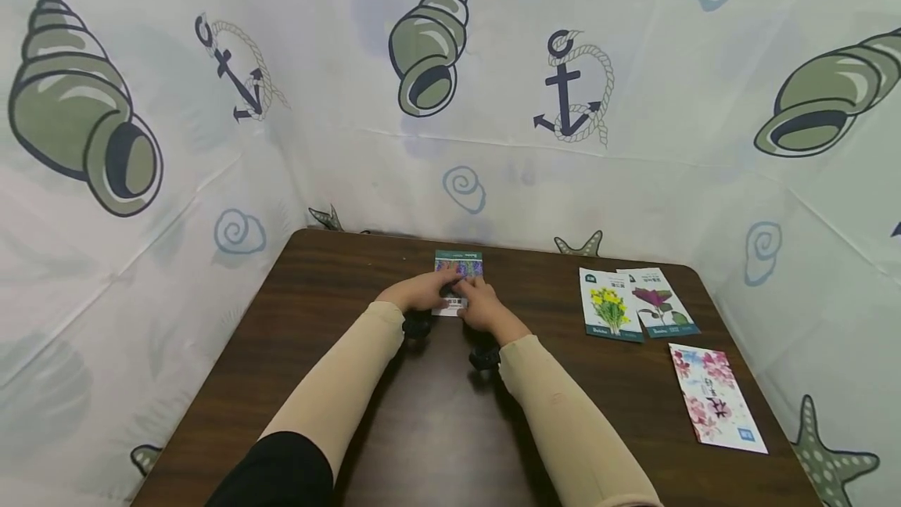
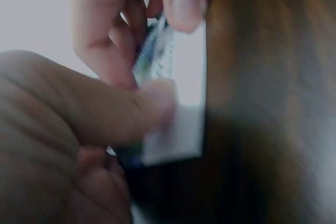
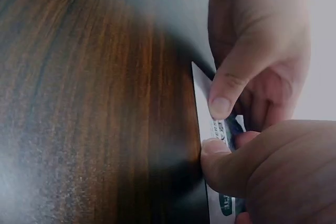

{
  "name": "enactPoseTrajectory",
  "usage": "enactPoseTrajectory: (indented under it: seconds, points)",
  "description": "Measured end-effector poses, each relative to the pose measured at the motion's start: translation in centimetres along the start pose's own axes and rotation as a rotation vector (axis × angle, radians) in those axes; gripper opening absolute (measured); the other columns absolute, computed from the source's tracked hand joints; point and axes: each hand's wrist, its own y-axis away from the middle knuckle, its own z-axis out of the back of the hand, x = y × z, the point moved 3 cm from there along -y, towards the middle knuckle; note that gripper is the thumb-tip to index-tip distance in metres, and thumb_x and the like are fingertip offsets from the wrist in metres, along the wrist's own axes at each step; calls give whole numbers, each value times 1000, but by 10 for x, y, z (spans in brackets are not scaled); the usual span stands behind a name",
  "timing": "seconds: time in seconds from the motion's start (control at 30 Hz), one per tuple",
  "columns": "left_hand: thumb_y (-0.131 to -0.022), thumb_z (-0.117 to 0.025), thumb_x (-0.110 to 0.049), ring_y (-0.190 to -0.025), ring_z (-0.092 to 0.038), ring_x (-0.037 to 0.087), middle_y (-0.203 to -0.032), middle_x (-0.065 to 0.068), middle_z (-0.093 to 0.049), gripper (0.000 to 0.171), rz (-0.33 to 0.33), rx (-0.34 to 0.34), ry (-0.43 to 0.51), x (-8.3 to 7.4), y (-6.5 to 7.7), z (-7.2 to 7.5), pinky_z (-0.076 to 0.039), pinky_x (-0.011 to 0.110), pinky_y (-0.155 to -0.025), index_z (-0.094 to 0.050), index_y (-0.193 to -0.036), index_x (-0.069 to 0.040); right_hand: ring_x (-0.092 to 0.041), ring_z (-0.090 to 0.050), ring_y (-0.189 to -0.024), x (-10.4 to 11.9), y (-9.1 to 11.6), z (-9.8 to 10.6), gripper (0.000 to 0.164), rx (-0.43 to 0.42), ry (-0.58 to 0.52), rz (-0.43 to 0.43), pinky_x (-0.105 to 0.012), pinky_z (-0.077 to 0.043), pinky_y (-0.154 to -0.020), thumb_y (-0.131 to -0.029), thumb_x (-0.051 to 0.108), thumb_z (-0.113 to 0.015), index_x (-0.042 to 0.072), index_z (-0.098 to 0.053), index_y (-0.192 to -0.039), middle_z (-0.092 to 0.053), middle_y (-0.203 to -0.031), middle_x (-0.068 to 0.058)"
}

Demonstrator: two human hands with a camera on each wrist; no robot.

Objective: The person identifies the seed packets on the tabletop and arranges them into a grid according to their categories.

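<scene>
A flower-printed seed packet (image 1: 459, 257) is at the far middle of the table, its purple flower picture and green top band showing past the hands. My left hand (image 1: 420, 290) holds it from the left, and my right hand (image 1: 486, 309) from the right. In the left wrist view, both thumbs lie on the white lower part of the packet (image 2: 189, 77), with the fingers bent around toward its flowered part. From the right wrist, the thumbs are close together near the white edge of the packet (image 3: 202, 98). Much of its middle is hidden under the hands.
On the right of the brown table (image 1: 436, 413) lie a yellow-flower packet (image 1: 609, 303) and a purple-flower packet (image 1: 660, 302), partly overlapping. Nearer the right edge is a pink-blossom packet (image 1: 716, 397). A shell-and-anchor printed curtain (image 1: 507, 178) surrounds the table's back and sides.
</scene>
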Motion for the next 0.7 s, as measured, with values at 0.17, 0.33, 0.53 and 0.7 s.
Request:
enactPoseTrajectory:
  seconds: [0.17, 0.33, 0.53, 0.7]
  points:
    - [-107, -70, -15, -172, -13, 37, -183, 14, -20, 71, -80, -57, 133, 3, 5, -5, -23, 58, -137, -38, -170, -8, -46, -37, -154, -2, 3, -3, 46, 2, -31, -26, -63, -39, -126, -107, 14, -68, 14, -58, -152, -35, -171, -19]
    - [-107, -73, -22, -171, -12, 40, -180, 18, -29, 73, -117, -147, 222, 5, 0, -11, -7, 66, -137, -39, -170, -7, -47, -37, -152, -6, 0, -10, 48, 13, -57, -37, -69, -37, -123, -110, 18, -65, 16, -53, -156, -30, -173, -18]
    - [-104, -77, -24, -171, 9, 41, -184, 21, -4, 88, -56, -131, 183, 9, -7, -15, 7, 62, -138, -27, -173, -3, -51, -23, -161, -13, -7, -17, 50, 60, -87, -28, -76, -26, -128, -111, 20, -62, 18, -48, -159, -18, -179, -20]
    - [-104, -76, -30, -170, 13, 43, -184, 21, 2, 94, -5, -111, 87, 7, -17, -16, 6, 59, -139, -20, -175, -4, -48, -18, -166, -21, -4, -11, 54, 34, -224, 6, -74, -26, -130, -109, 17, -67, 16, -51, -160, -18, -181, -18]
